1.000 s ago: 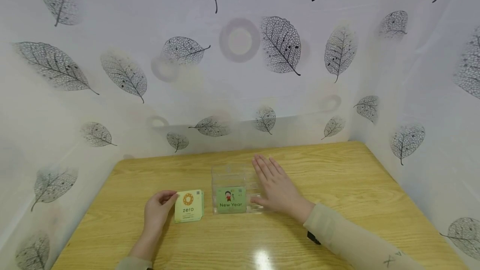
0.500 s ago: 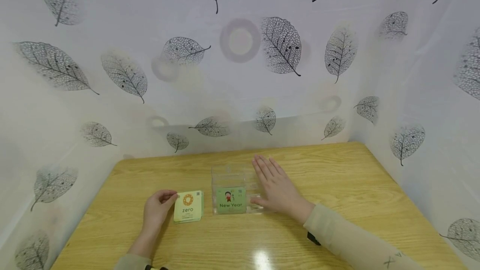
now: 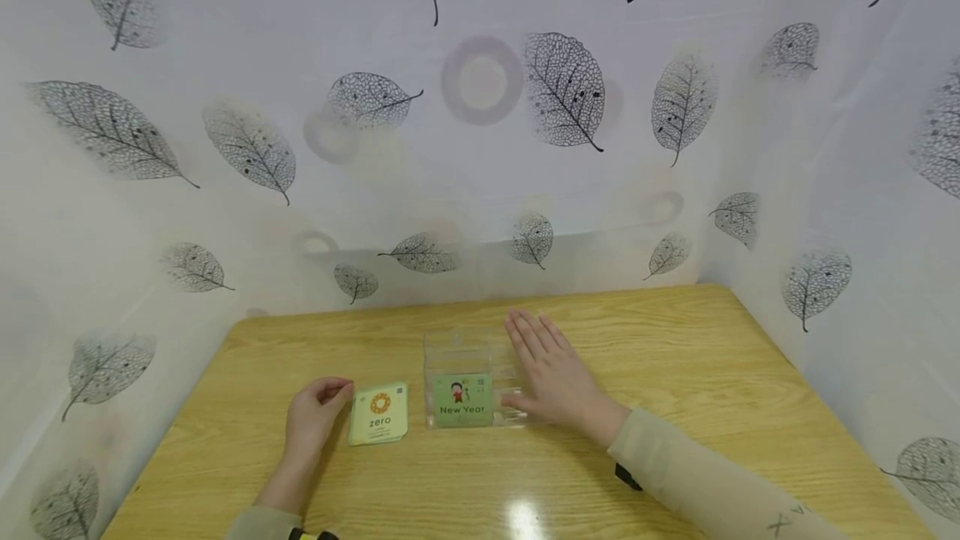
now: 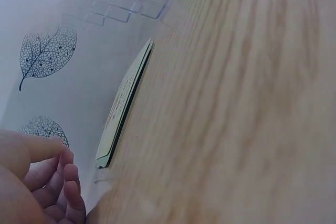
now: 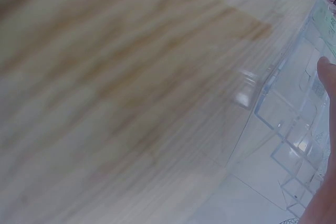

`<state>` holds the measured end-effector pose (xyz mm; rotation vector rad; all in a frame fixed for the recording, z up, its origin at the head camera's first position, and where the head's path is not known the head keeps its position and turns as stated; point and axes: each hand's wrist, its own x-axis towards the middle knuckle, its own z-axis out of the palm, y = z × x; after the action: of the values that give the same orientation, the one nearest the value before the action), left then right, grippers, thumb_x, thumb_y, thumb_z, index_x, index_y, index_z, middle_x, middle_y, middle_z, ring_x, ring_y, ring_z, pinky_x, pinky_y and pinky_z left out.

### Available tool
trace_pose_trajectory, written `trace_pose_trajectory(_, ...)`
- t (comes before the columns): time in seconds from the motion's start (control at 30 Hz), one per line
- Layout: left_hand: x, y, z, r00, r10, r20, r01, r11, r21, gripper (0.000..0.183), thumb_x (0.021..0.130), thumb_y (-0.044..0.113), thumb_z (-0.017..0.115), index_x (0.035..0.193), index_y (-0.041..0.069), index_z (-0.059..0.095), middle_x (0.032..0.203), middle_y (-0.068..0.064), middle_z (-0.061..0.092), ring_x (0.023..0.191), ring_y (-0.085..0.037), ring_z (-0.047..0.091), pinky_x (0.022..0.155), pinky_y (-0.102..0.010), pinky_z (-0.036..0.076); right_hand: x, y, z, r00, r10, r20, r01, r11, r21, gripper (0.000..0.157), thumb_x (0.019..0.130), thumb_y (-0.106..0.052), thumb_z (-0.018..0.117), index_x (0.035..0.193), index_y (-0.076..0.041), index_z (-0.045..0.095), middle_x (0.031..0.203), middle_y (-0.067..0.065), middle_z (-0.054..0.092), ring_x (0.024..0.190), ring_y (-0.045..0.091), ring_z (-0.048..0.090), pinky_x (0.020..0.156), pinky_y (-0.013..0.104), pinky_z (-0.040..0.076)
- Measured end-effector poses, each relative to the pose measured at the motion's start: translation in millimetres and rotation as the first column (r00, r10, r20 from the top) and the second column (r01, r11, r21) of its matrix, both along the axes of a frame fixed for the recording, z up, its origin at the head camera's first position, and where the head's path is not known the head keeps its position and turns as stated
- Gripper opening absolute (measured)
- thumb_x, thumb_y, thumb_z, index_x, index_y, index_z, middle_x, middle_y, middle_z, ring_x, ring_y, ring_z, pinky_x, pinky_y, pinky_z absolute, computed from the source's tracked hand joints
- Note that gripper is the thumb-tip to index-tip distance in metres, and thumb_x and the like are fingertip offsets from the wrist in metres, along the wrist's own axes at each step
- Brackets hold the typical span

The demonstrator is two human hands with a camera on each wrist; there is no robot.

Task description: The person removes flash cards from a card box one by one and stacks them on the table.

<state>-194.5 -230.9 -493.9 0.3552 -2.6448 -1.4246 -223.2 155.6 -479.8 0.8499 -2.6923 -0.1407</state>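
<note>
A small stack of pale green and yellow cards (image 3: 380, 423), the top one printed "zero", lies on the table. At its upper-left corner is my left hand (image 3: 315, 419), thumb and index fingertips together and the other fingers loosely curled. In the left wrist view, a small gap separates these fingers (image 4: 72, 174) from the card stack (image 4: 123, 106). To the right stands a clear plastic holder (image 3: 457, 348) with a green "New Year" card (image 3: 462, 417) in it. My right hand (image 3: 558, 373) rests with straight fingers over the holder's stepped right side, partly hiding it.
The wooden table (image 3: 420, 490) is bounded at the back and sides by a white leaf-printed curtain (image 3: 480, 182). Clear stepped dividers (image 5: 291, 153) of the holder show beside my right hand.
The "zero" card has turned slightly and shifted a little to the right. My left fingers, previously at its corner, are now just off it. The right hand stays still.
</note>
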Motion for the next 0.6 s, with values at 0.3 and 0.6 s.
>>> trace_pose_trajectory(0.3,-0.6,-0.8,0.2,1.000,0.006,0.003,-0.006,1.000,0.015,0.027,0.104,0.014,0.068,0.120,-0.008,0.072,0.115,-0.022,0.075,0.087,-0.004,0.059,0.072,-0.014,0.049,0.7,0.2,0.9,1.000,0.000,0.010,0.000,1.000,-0.003,0.114,0.094,-0.078,0.056,0.167,0.001,0.019,0.177,0.017,0.016,0.165,0.034,0.020,0.134,0.049,0.016)
trace_pose_trajectory(0.6,-0.1,0.4,2.6,1.000,0.008,0.002,-0.008,1.000,0.028,0.028,0.105,0.015,0.068,0.121,-0.008,0.072,0.116,-0.023,0.074,0.088,-0.004,0.059,0.072,-0.014,0.049,-0.1,0.4,0.7,1.000,0.005,-0.004,-0.005,1.000,0.000,0.114,0.093,-0.078,0.057,0.167,0.001,0.021,0.177,0.017,0.016,0.163,0.036,0.025,0.134,0.050,0.017)
